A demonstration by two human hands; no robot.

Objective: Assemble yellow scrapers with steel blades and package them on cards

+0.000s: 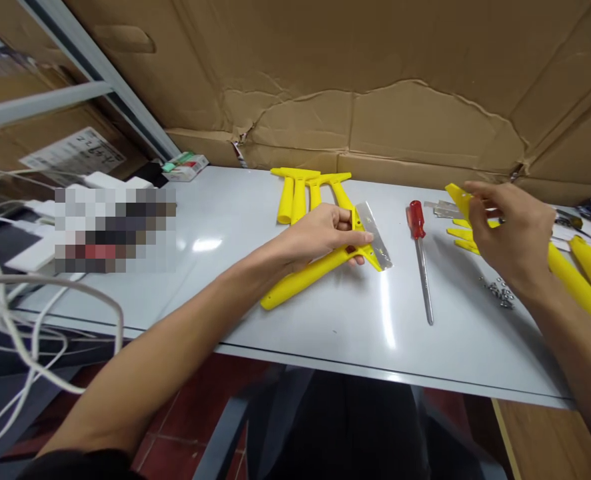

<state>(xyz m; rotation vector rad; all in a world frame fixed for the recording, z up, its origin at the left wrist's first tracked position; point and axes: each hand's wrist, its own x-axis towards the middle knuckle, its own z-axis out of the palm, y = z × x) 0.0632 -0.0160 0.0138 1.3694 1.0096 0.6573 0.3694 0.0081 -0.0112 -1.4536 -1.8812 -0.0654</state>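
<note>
Left hand [325, 233]: pins my yellow scraper [320, 263] flat on the bench [325, 320] — blade steadied.
Right hand [513, 233]: frame right, fingers curled around a yellow part [458, 195] — lifting it.

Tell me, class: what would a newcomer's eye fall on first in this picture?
Bright yellow against the grey table: the left hand presses down a yellow scraper with a metal blade at mid-table. A red-handled screwdriver lies just right of it, and the right hand reaches over more yellow parts.
</note>
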